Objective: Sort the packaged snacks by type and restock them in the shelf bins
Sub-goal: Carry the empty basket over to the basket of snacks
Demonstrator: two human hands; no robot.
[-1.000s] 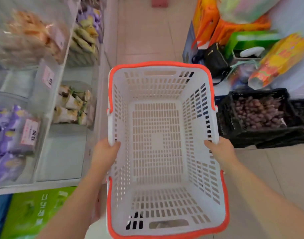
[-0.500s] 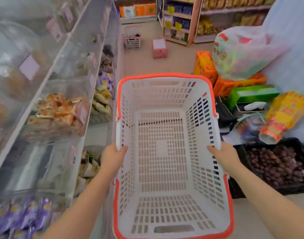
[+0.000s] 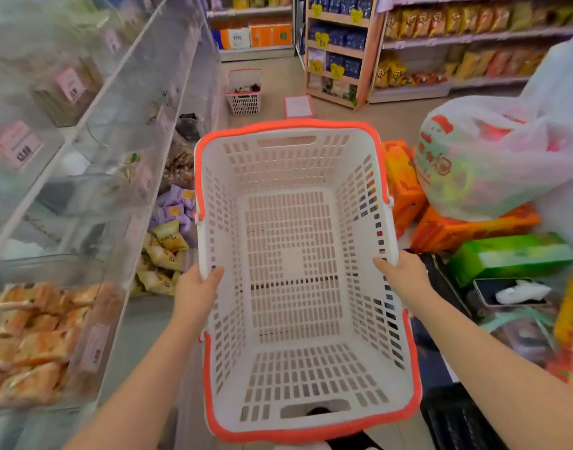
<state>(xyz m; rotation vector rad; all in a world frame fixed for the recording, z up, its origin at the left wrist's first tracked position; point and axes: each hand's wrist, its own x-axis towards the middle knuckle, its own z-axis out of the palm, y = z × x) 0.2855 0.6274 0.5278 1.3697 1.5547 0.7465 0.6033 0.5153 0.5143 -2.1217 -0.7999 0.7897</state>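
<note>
1. white shopping basket (image 3: 298, 378) with an orange rim sits mid-frame, held level in the aisle, nothing inside it.
2. left hand (image 3: 194, 289) grasps the basket's left rim at 9 o'clock, thumb hooked over the edge.
3. right hand (image 3: 405, 277) grasps the right rim at 3 o'clock, thumb over the edge too.
4. clear shelf bins (image 3: 93, 177) run along the 9 to 11 o'clock side; orange snack packs (image 3: 35, 339) fill the bin at 8 o'clock.
5. yellow snack packs (image 3: 163, 254) and purple snack packs (image 3: 176, 206) lie in the lower bins just left of the basket.
6. at 2 o'clock a plastic bag (image 3: 493, 157) rests on orange boxes (image 3: 441, 228); a green box (image 3: 512, 258) lies at 3 o'clock.
7. a second basket (image 3: 244, 92) stands on the floor at 12 o'clock, well apart.
</note>
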